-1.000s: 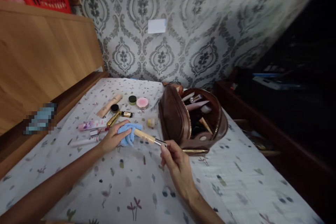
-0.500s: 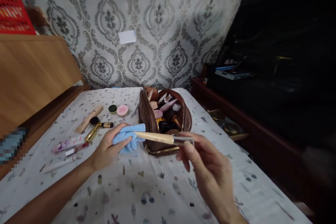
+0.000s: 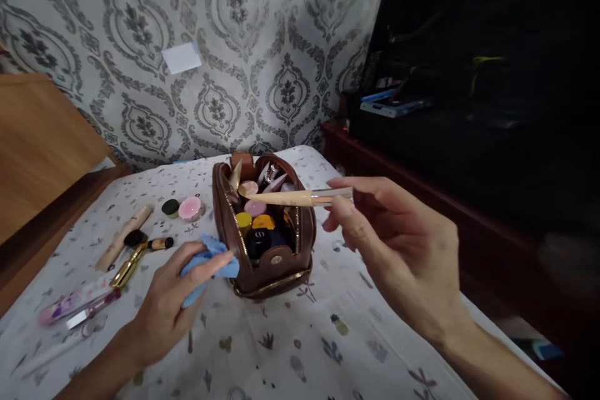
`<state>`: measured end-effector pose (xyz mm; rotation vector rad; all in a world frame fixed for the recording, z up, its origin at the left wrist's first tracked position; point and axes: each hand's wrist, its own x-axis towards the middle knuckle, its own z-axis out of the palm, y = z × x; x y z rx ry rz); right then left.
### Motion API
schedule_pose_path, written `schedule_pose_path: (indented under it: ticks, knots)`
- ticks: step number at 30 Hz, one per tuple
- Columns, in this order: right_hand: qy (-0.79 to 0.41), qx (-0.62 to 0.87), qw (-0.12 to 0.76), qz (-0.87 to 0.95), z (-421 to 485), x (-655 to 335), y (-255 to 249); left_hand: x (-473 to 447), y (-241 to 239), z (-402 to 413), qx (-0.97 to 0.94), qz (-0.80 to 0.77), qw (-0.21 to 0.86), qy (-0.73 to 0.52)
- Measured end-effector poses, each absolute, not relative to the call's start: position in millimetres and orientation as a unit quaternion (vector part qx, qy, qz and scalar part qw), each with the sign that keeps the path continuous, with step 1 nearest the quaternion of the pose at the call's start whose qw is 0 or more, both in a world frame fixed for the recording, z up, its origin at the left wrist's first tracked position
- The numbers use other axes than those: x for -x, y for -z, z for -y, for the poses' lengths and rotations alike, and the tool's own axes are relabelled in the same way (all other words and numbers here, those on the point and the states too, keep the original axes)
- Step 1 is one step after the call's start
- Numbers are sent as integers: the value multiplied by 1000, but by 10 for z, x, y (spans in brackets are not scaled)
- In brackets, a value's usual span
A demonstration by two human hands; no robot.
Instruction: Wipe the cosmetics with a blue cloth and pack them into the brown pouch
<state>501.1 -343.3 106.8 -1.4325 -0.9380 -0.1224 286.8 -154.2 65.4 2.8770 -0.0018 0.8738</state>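
Note:
My right hand [image 3: 394,250] pinches the clear silvery cap of a slim beige cosmetic tube [image 3: 285,199], held level over the bag with its flat end pointing left. My left hand [image 3: 173,300] is closed around a crumpled light blue cloth [image 3: 206,265], just left of the bag and apart from the tube. Between my hands stands an unzipped brown makeup bag [image 3: 276,275]. Inside it are several cosmetics, among them a black-capped item [image 3: 259,242], a yellow lid [image 3: 244,222], an orange lid [image 3: 263,222] and pink items.
Left of the bag lie a pink round jar [image 3: 191,208], a dark green jar [image 3: 170,207], a beige tube [image 3: 124,237], a gold tube [image 3: 129,267], a pink-purple tube [image 3: 75,301] and a lip gloss [image 3: 94,310]. A dark wooden ledge and large black screen [image 3: 469,106] border the right.
The tube has come away from the cloth and moved up over the bag in my right hand. My left hand has dropped lower left with the cloth. The view has turned right.

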Motion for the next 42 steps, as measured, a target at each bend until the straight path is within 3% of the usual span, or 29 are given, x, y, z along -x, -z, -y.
schedule_pose_path:
  ticks: [4, 17, 27, 33, 42]
  knots:
    - [64, 638, 593, 486, 3241, -5196, -1107, -2869, -602, 1528, -961, 5, 15, -275]
    - [1, 690, 339, 640, 2614, -5462, -1333, -2690, -350, 1533, -960, -75, -12, -269]
    - [-30, 696, 269, 665, 2334, -5448, -1232, -2642, -75, 1557, -930, -107, -34, -351]
    - [-61, 661, 257, 702, 2202, -5443, -1205, -2634, -76, 1595, -934, -118, -25, -336]
    - [-92, 686, 160, 704, 1992, -5404, -1138, -2557, -121, 1603, -947, -123, -47, -293]
